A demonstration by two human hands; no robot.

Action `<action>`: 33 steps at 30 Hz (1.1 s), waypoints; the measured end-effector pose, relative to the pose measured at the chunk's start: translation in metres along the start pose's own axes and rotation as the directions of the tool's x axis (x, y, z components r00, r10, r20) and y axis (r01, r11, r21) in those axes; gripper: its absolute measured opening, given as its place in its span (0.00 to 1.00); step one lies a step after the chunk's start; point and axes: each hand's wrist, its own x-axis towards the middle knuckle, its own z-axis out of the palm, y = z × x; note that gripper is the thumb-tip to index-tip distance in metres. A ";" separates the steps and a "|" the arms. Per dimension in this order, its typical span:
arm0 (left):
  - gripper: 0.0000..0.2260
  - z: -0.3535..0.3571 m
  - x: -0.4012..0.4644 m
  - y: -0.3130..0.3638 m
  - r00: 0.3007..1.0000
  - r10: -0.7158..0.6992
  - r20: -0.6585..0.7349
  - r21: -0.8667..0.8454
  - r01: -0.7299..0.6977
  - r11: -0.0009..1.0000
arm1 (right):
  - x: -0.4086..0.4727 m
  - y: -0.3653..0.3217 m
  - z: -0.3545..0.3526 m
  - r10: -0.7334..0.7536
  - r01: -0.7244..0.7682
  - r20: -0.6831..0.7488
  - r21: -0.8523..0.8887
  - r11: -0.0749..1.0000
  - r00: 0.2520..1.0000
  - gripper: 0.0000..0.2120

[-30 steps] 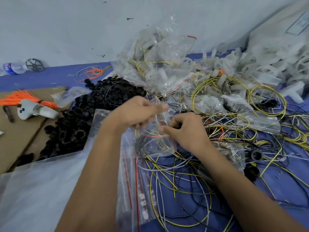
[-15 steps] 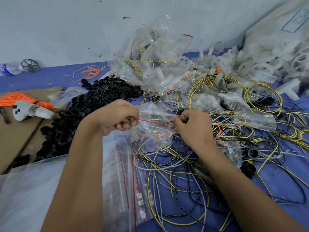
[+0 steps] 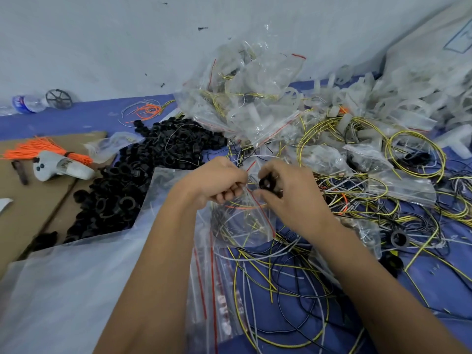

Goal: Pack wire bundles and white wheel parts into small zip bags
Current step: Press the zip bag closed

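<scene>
A: Head view, widest first. Blue mat [image 3: 434,290] covered in clutter: a heap of white wheel parts [image 3: 398,90] far right against the wall, a mound of filled zip bags [image 3: 250,98] at centre back, a pile of black rings [image 3: 143,169] to the left, loose wire bundles [image 3: 281,277] spread in front and to the right.

B: And the bag in hand?

A: One small zip bag [image 3: 245,221] at centre, between the hands, above a stack of flat unused bags [image 3: 214,290]. It holds coiled wires, with an orange strand showing near the top.

B: Hands?

A: Left hand [image 3: 217,183] is curled into a fist, pinching the bag's upper left edge. Right hand [image 3: 283,190] has its fingers curled round a black ring [image 3: 267,182], just beside the bag's red zip line. Whether it also pinches the bag I cannot tell.

B: Step?

A: Loading, by my reading. The mouth looks open and the ring sits at it. Next move calls for the left hand to keep the mouth spread while the ring drops in, then a press along the zip.

B: Against half a second ago?

A: Then both hands pulled the bag's top edge taut and the right showed no ring. Now the ring is there, and the hands sit closer together.
</scene>
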 end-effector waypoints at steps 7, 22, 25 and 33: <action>0.17 -0.004 -0.008 0.009 0.989 0.102 0.107 -0.156 -0.085 0.984 | -0.003 0.000 0.003 0.062 -0.073 0.092 0.124 0.990 0.994 0.21; 0.13 -0.027 -0.013 0.005 0.976 0.181 0.125 -0.452 -0.107 0.886 | -0.003 -0.001 -0.004 -0.037 -0.035 0.218 0.317 0.948 0.975 0.05; 0.12 -0.034 -0.013 0.000 0.970 0.215 0.113 -0.479 -0.137 0.867 | -0.004 -0.002 -0.004 -0.028 -0.072 0.299 0.318 0.945 0.954 0.10; 0.13 -0.023 -0.005 0.000 0.985 0.161 0.066 -0.441 -0.116 0.890 | -0.002 -0.001 -0.010 0.023 -0.086 0.204 0.306 0.948 0.979 0.05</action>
